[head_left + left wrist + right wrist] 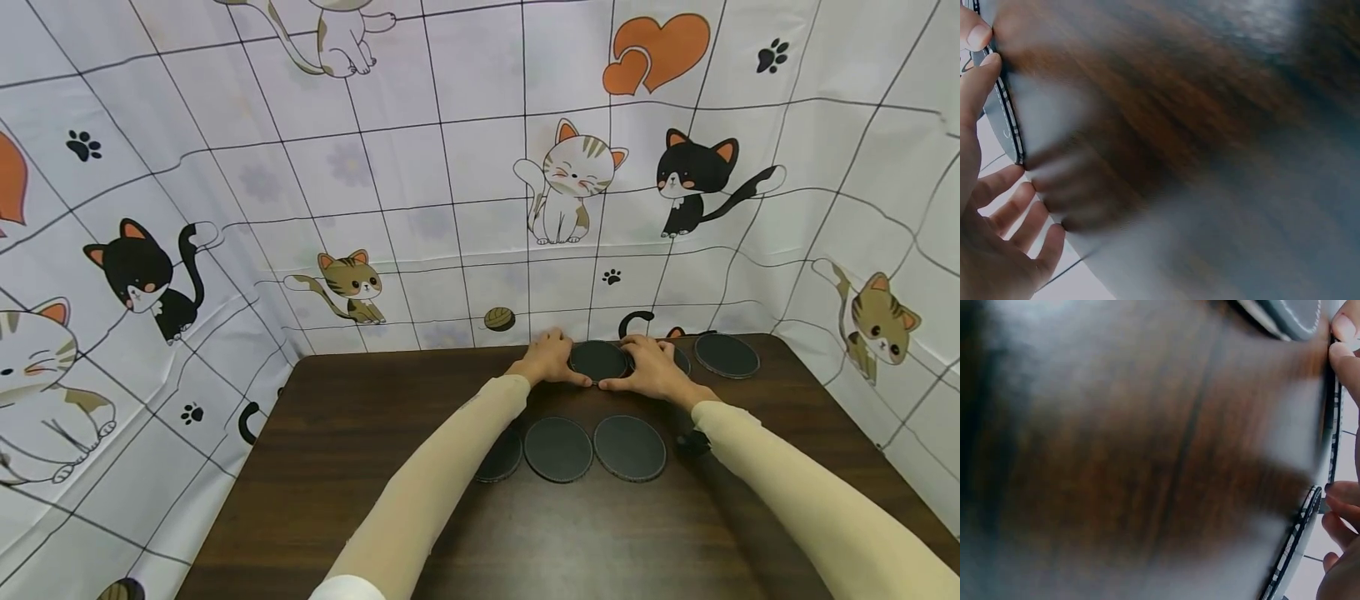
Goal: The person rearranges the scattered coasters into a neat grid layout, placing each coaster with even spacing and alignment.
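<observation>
Tabletop [360, 467] is dark brown wood grain, boxed in on three sides by a white grid-pattern cloth [420, 192] covered in cartoon cats, paw prints and orange hearts. Black round coasters are scattered on it: one at the far edge between the hands [597, 360], another further toward the far right corner [726, 355], and a row of three closer in, with the middle one [558, 449] and right one [629, 447] in plain sight and the left one [500, 457] half hidden under the forearm.

Both arms in beige sleeves reach straight out to the far edge. Left hand [547, 360] and right hand [651, 369] each pinch the far coaster by its rim from opposite sides, thumbs on the near side, so each grip is clamped on that disc. Wrist views are mostly motion blur, just fingertips [977, 36] on a dark edge.
</observation>
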Demonstrator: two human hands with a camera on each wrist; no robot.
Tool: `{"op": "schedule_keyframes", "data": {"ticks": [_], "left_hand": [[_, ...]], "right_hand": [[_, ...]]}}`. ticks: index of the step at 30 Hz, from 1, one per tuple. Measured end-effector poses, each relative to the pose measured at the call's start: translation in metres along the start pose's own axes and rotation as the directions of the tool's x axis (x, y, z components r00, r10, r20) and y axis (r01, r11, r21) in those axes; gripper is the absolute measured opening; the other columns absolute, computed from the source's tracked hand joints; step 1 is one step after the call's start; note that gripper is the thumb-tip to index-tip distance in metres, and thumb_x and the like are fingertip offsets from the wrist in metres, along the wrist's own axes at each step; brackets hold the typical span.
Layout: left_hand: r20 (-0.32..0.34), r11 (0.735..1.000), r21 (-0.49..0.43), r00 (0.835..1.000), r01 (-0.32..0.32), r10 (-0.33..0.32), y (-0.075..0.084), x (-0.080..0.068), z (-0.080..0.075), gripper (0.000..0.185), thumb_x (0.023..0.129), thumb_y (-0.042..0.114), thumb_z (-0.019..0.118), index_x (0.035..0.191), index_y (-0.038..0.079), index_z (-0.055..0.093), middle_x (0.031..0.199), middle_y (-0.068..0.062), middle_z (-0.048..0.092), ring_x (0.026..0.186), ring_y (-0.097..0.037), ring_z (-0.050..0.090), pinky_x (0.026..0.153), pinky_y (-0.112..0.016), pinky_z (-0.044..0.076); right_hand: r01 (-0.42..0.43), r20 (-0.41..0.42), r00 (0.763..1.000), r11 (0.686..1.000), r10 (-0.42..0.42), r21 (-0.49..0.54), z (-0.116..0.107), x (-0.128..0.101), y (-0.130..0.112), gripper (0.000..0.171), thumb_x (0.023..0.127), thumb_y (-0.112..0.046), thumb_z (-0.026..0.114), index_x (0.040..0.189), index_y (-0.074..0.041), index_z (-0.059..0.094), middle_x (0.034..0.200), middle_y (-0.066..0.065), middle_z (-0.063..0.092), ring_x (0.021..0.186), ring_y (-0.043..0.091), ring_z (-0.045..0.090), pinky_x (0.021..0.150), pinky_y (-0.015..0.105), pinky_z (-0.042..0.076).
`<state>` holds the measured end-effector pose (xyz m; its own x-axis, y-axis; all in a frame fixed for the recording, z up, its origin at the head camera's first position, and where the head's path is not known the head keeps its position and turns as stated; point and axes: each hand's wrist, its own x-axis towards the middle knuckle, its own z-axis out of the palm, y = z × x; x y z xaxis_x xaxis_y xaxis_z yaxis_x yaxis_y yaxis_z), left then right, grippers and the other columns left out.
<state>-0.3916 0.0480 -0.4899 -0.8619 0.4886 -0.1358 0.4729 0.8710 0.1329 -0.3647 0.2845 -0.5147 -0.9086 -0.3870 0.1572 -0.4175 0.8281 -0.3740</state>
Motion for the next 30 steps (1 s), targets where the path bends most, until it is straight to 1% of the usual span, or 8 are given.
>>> {"op": "schedule_keyframes", "data": {"ticks": [6, 10, 12, 16, 20, 23, 26, 30], "left_hand": [[-0.04, 0.996, -0.075, 0.998, -0.046, 0.044, -0.016, -0.005, 0.002, 0.081, 0.081, 0.071, 0.072, 0.137, 0.013, 0.06, 0.13, -0.004, 0.052, 0.116, -0.022, 0.052, 0.1, -0.043, 0.045], [-0.107, 0.989, -0.115, 0.991, -0.094, 0.081, -0.025, -0.014, -0.006, 0.08, 0.081, 0.07, 0.073, 0.133, 0.01, 0.06, 0.123, -0.002, 0.057, 0.109, -0.017, 0.056, 0.096, -0.04, 0.047], [-0.14, 0.987, -0.12, 0.986, -0.11, 0.093, -0.028, -0.023, -0.012, 0.081, 0.082, 0.07, 0.072, 0.134, 0.009, 0.059, 0.123, -0.002, 0.057, 0.11, -0.017, 0.056, 0.096, -0.04, 0.046], [-0.216, 0.987, -0.088, 0.97, -0.137, 0.116, -0.031, -0.046, -0.024, 0.085, 0.082, 0.074, 0.068, 0.137, 0.01, 0.057, 0.126, -0.002, 0.056, 0.115, -0.017, 0.054, 0.099, -0.043, 0.044], [-0.323, 0.985, -0.05, 0.936, -0.163, 0.139, -0.033, -0.074, -0.033, 0.085, 0.081, 0.075, 0.068, 0.136, 0.011, 0.057, 0.126, -0.002, 0.056, 0.118, -0.018, 0.054, 0.102, -0.047, 0.042], [-0.382, 0.985, -0.031, 0.913, -0.168, 0.143, -0.034, -0.096, -0.034, 0.083, 0.081, 0.074, 0.069, 0.133, 0.011, 0.058, 0.124, -0.002, 0.055, 0.117, -0.018, 0.053, 0.103, -0.047, 0.041], [-0.404, 0.988, -0.03, 0.906, -0.153, 0.128, -0.035, -0.119, -0.033, 0.086, 0.08, 0.076, 0.069, 0.134, 0.01, 0.058, 0.127, -0.003, 0.055, 0.12, -0.019, 0.051, 0.105, -0.047, 0.039], [-0.409, 0.989, -0.068, 0.907, -0.134, 0.095, -0.037, -0.154, -0.03, 0.09, 0.078, 0.077, 0.069, 0.136, 0.009, 0.058, 0.134, -0.005, 0.055, 0.126, -0.02, 0.049, 0.109, -0.048, 0.034]], "right_hand": [[0.029, -0.039, 0.999, 1.0, -0.029, -0.008, 0.0, 0.002, -0.012, 0.095, 0.077, -0.068, 0.079, 0.128, 0.01, 0.062, 0.141, 0.026, 0.05, 0.129, 0.043, 0.043, 0.099, 0.064, 0.023], [0.06, -0.084, 0.995, 0.998, -0.062, -0.028, -0.01, 0.005, -0.024, 0.094, 0.076, -0.066, 0.081, 0.128, 0.01, 0.063, 0.141, 0.026, 0.05, 0.129, 0.043, 0.044, 0.102, 0.066, 0.022], [0.075, -0.108, 0.991, 0.996, -0.08, -0.046, -0.015, 0.004, -0.032, 0.092, 0.075, -0.066, 0.081, 0.128, 0.008, 0.064, 0.14, 0.025, 0.051, 0.13, 0.042, 0.044, 0.102, 0.067, 0.023], [0.106, -0.16, 0.98, 0.992, -0.115, -0.061, -0.024, -0.003, -0.05, 0.091, 0.074, -0.066, 0.083, 0.128, 0.005, 0.065, 0.139, 0.023, 0.054, 0.129, 0.041, 0.046, 0.1, 0.067, 0.025], [0.146, -0.212, 0.965, 0.988, -0.154, -0.052, -0.03, -0.013, -0.071, 0.09, 0.073, -0.064, 0.084, 0.129, 0.003, 0.065, 0.137, 0.021, 0.055, 0.127, 0.04, 0.047, 0.099, 0.065, 0.026], [0.178, -0.24, 0.953, 0.983, -0.183, -0.043, -0.031, -0.02, -0.088, 0.089, 0.073, -0.063, 0.085, 0.129, 0.002, 0.064, 0.136, 0.019, 0.056, 0.126, 0.04, 0.048, 0.1, 0.064, 0.027], [0.207, -0.255, 0.944, 0.978, -0.21, -0.039, -0.03, -0.03, -0.105, 0.09, 0.072, -0.061, 0.086, 0.13, 0.003, 0.064, 0.135, 0.019, 0.056, 0.126, 0.04, 0.048, 0.101, 0.064, 0.026], [0.24, -0.277, 0.931, 0.97, -0.238, -0.028, -0.027, -0.046, -0.13, 0.091, 0.07, -0.059, 0.088, 0.13, 0.004, 0.063, 0.134, 0.019, 0.058, 0.125, 0.039, 0.049, 0.1, 0.064, 0.027]]}}
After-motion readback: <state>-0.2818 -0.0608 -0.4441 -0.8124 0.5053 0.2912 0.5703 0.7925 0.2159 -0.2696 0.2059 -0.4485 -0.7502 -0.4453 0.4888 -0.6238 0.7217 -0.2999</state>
